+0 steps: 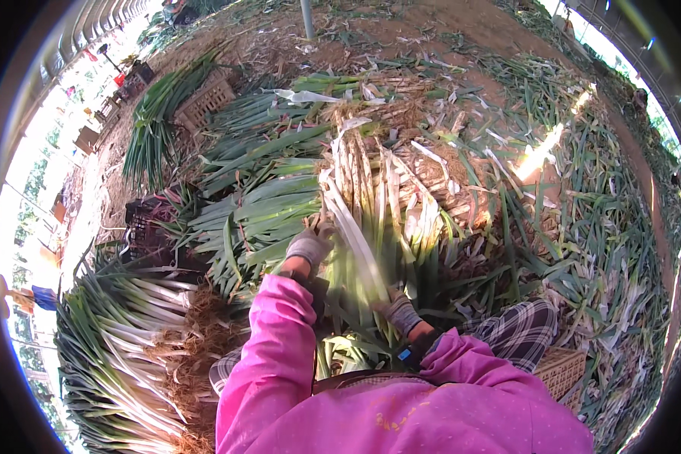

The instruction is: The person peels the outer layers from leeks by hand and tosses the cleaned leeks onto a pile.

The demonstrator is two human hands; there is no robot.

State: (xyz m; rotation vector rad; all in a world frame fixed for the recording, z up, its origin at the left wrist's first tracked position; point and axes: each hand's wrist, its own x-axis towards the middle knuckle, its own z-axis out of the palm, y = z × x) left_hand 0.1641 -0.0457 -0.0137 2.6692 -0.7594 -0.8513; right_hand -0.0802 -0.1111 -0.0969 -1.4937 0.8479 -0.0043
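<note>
A pale leek (353, 238) slants across the middle, its white end pointing away and its lower part blurred. My right hand (401, 312), in a grey glove, is closed on its near end. My left hand (310, 246), also gloved, is curled beside the stalk's left edge; its fingers are closed, and what they hold is hidden. Beneath and beyond the stalk lies a heap of white-stemmed leeks (367, 170) with roots at the far end. Directly left of that heap, broad green leaves (276, 204) fan out.
A big pile of leeks (140, 333), roots inward, lies at my left. Beyond it stands a dark crate (145, 225); farther off, green stalks hang over a tan crate (204, 100). Another tan crate (561, 371) sits by my right knee. Leaf scraps (605, 280) litter the right side. A pole (307, 19) rises at the back.
</note>
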